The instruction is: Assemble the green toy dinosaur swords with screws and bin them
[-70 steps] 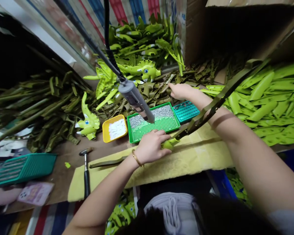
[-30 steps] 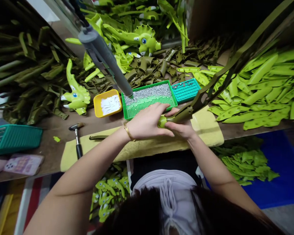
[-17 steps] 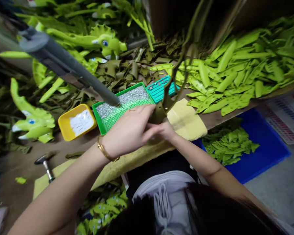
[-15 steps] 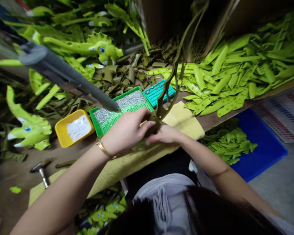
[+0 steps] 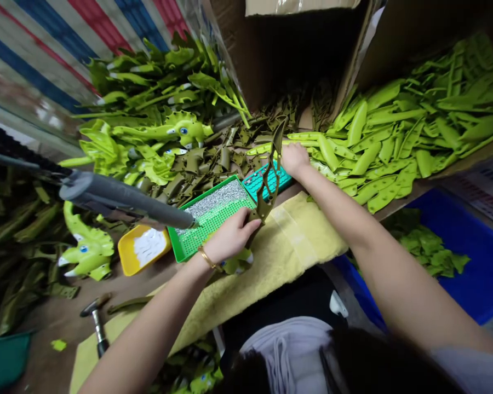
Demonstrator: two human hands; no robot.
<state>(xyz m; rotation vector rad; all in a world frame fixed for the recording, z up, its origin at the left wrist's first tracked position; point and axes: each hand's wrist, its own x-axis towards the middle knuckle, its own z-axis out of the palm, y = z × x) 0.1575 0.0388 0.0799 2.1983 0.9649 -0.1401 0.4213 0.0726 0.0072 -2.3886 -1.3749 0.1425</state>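
Note:
My left hand (image 5: 235, 236), with a gold bracelet at the wrist, is closed around a long, curved, dark olive plastic part (image 5: 271, 172) that sticks up with openings along its length. A lime-green toy dinosaur piece (image 5: 237, 264) with white tips shows beneath this hand, partly hidden. My right hand (image 5: 294, 158) is stretched forward at the far right end of a teal ridged tray (image 5: 267, 183), beside the pile of lime-green plastic parts (image 5: 370, 137). Its fingers are curled and mostly hidden, so what they touch cannot be made out.
A grey power screwdriver (image 5: 127, 200) slants over a green perforated tray (image 5: 211, 219) of small metal screws. Nearby are a yellow tub (image 5: 125, 254) with white pieces, a hammer (image 5: 96, 317), a yellow cloth (image 5: 308, 235), a dinosaur head (image 5: 88, 246), a cardboard box (image 5: 230, 54) and a blue bin (image 5: 488, 284).
My right hand has left the olive part and moved forward to the teal tray and lime-green pile. My left hand still grips the olive part, and the head view has shifted.

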